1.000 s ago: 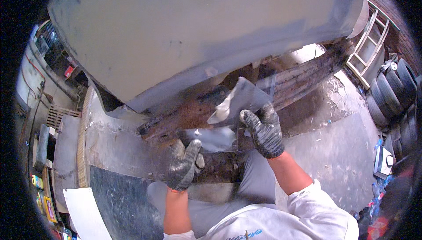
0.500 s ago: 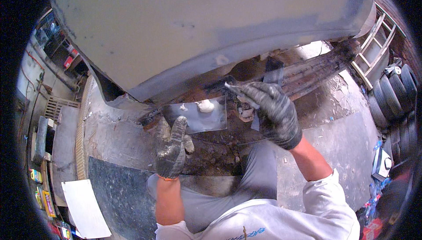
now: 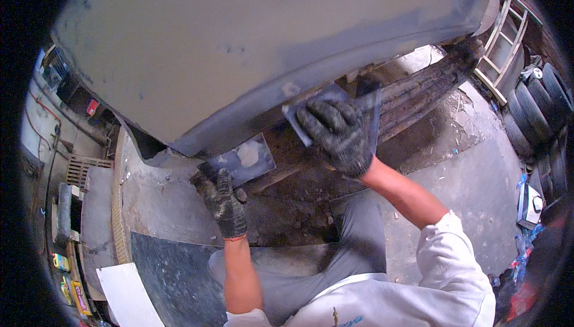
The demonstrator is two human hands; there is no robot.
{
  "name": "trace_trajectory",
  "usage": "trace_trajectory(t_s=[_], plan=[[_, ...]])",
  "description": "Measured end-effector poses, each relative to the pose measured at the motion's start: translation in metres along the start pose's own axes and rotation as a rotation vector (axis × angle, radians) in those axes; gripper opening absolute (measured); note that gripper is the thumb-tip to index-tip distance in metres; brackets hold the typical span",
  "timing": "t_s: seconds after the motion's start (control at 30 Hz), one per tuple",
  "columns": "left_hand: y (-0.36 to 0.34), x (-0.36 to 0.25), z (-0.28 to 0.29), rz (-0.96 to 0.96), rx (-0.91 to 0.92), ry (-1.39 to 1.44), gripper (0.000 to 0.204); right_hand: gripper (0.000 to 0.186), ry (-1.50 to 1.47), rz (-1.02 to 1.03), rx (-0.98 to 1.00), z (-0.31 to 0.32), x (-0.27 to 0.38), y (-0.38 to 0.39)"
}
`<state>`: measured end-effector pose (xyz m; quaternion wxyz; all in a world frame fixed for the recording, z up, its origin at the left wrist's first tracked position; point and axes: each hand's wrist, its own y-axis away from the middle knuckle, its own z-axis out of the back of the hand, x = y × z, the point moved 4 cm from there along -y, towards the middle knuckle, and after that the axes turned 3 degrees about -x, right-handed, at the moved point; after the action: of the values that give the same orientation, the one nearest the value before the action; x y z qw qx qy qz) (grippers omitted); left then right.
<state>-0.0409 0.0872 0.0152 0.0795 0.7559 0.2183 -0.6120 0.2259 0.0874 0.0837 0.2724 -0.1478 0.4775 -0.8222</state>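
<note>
My right hand (image 3: 338, 132), in a dark work glove, holds a flat grey spreader blade (image 3: 294, 119) up against the lower edge of a large grey vehicle body panel (image 3: 239, 46). Lower left, my gloved left hand (image 3: 224, 201) grips the near edge of a small dark board (image 3: 242, 159) with a pale blob of filler on it. Both forearms are bare, and a white sleeve covers my right upper arm.
Rusty leaf springs (image 3: 418, 90) run under the panel to the right. A ladder (image 3: 505, 40) and stacked tyres (image 3: 538, 108) stand at the far right. A dark mat (image 3: 173, 273) and a white sheet (image 3: 122, 294) lie on the concrete floor by my grey-trousered knees.
My right hand rose from beside the board up to the panel's lower edge, carrying the blade. My left hand closed on the board's near edge.
</note>
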Motion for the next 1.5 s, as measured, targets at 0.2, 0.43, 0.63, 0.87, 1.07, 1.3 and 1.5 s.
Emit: trace_trajectory(t_s=[0.2,0.43,0.63,0.87,1.07,1.3,1.5], plan=[[-0.010,0.015,0.016,0.013,0.006,0.052,0.056,0.050,0.204,0.092,-0.137,-0.040,-0.017,-0.006],[-0.019,0.028,0.030,-0.019,0.043,-0.120,0.055,0.050,0.223,0.093,-0.146,-0.052,-0.021,-0.010],[-0.025,0.038,0.038,-0.009,0.004,-0.114,0.054,0.052,0.178,0.240,-0.064,-0.063,-0.036,-0.006],[-0.018,0.030,0.033,0.181,0.093,0.071,0.059,0.053,0.168,0.213,-0.064,-0.049,-0.030,0.009],[-0.027,0.035,0.036,-0.039,0.017,-0.170,0.065,0.051,0.235,0.196,-0.115,-0.041,-0.021,-0.004],[-0.014,0.031,0.031,0.080,0.024,0.014,0.063,0.056,0.265,0.125,-0.118,-0.053,-0.021,-0.011],[-0.022,0.041,0.047,-0.178,0.121,-0.472,0.047,0.054,0.280,0.240,-0.039,-0.064,-0.029,-0.010]])
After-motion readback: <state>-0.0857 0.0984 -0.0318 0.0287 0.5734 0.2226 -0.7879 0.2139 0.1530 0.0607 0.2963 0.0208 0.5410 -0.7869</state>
